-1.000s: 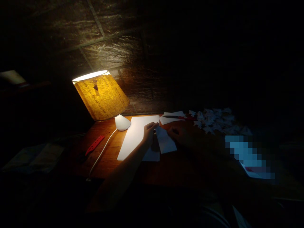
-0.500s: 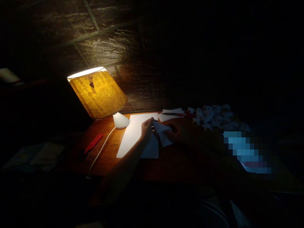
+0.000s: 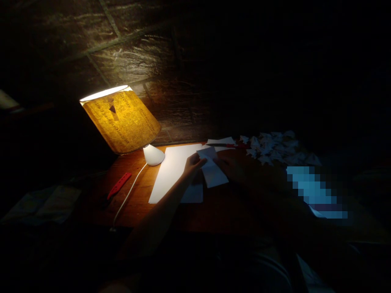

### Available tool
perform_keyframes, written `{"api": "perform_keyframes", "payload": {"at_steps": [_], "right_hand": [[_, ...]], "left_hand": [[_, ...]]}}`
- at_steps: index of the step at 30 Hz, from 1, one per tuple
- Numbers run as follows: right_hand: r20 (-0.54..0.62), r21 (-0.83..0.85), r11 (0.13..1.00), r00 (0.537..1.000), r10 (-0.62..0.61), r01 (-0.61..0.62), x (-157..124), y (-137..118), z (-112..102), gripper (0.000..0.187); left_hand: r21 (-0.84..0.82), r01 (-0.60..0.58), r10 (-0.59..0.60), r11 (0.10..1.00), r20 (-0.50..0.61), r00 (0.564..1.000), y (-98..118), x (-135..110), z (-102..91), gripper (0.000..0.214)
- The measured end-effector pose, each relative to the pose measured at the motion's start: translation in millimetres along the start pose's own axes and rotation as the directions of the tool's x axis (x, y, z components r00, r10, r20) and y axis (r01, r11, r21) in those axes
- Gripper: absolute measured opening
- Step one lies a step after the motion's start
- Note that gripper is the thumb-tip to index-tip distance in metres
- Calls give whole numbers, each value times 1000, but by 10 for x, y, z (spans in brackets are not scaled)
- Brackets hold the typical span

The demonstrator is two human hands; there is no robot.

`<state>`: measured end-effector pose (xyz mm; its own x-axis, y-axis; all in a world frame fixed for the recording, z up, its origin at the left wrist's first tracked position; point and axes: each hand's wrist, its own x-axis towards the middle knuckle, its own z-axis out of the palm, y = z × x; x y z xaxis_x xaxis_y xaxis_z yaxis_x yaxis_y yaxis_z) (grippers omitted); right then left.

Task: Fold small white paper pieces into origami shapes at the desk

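Between my two hands is a sheet of white paper, narrow and creased, held up over the table. My left hand grips its left edge, thumb on the near face. On the other side my right hand pinches the paper's right edge; it is in deep shadow and its fingers show only in part. Under my left forearm lies a stack of white paper, lit by the lamp. Behind the held sheet, a knife with a dark blade and red handle rests partly on another piece of white paper.
A table lamp with a yellow newsprint shade stands at the left, its white cord running toward the front edge. Near it lies a red-handled tool. Folded paper shapes are heaped at the back right, with a blurred, glowing rectangle nearer.
The paper in my hands has gone from a pointed, triangular look to a longer, opened strip. My left thumb now lies across its face. The whole view has shifted slightly.
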<state>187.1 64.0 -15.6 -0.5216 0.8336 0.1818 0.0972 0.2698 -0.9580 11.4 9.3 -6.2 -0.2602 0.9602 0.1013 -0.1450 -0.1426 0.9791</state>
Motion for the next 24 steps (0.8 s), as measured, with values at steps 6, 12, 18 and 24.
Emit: {"api": "perform_keyframes", "payload": {"at_steps": [6, 12, 18, 24], "right_hand": [[7, -23, 1000, 1000, -13, 13, 40, 54, 12, 39], [80, -121, 993, 997, 3, 7, 17, 59, 35, 44], [282, -129, 991, 959, -5, 43, -28, 12, -16, 32], [94, -72, 997, 996, 3, 4, 37, 93, -12, 15]], "left_hand": [[50, -7, 8, 999, -26, 1000, -75, 4, -4, 44], [89, -19, 27, 996, -83, 996, -68, 14, -8, 38], [83, -73, 85, 994, -144, 986, -40, 15, -20, 32], [-7, -39, 36, 999, -238, 971, -101, 63, -111, 37]]}}
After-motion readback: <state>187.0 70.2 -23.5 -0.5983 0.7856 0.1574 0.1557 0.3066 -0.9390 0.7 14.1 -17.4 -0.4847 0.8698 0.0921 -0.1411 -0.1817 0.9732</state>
